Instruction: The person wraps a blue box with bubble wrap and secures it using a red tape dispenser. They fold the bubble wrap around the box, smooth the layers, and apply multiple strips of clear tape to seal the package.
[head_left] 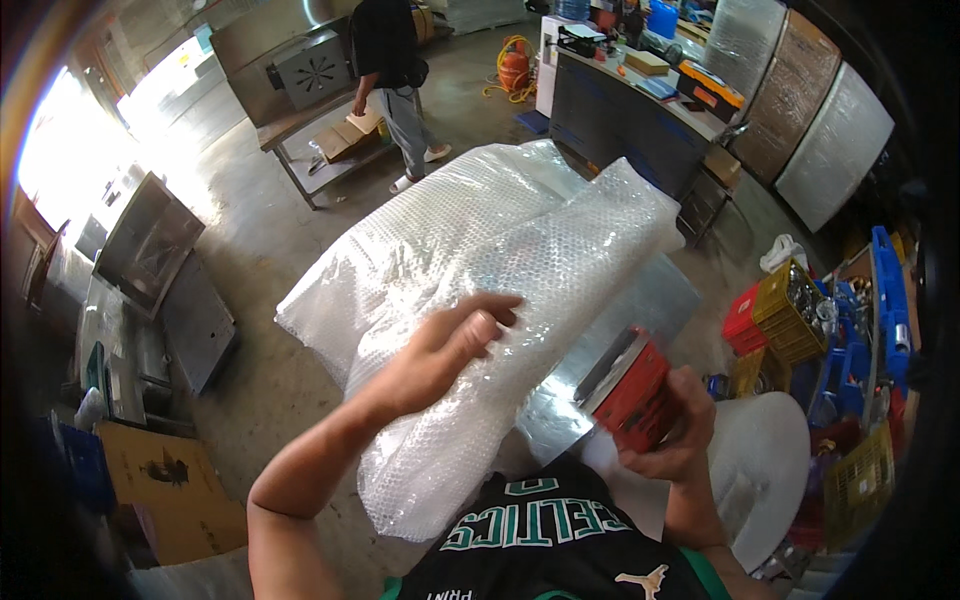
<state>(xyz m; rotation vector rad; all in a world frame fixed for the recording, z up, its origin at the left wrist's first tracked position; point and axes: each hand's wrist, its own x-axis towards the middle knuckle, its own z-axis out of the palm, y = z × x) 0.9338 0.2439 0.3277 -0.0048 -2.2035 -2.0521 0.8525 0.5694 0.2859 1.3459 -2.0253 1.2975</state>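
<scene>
A large sheet of clear bubble wrap [430,235] is draped in front of me, rolled or folded thick along its right side. My left hand [450,350] is over the middle of the wrap, fingers stretched to the right and thumb apart, holding nothing. Whether it presses on the wrap I cannot tell. In my right hand [685,430] is a red block-shaped tool [635,395] with a grey plate along its upper left side; its exact kind does not show. Beneath the wrap, a shiny metal sheet [650,300] sticks out at the right.
A person [395,80] stands beyond the wrap at a metal bench [270,130]. A grey counter [620,105] is at the back right. Crates [790,310] and blue items crowd the right side. Metal panels [195,320] and a cardboard box [160,480] are at the left.
</scene>
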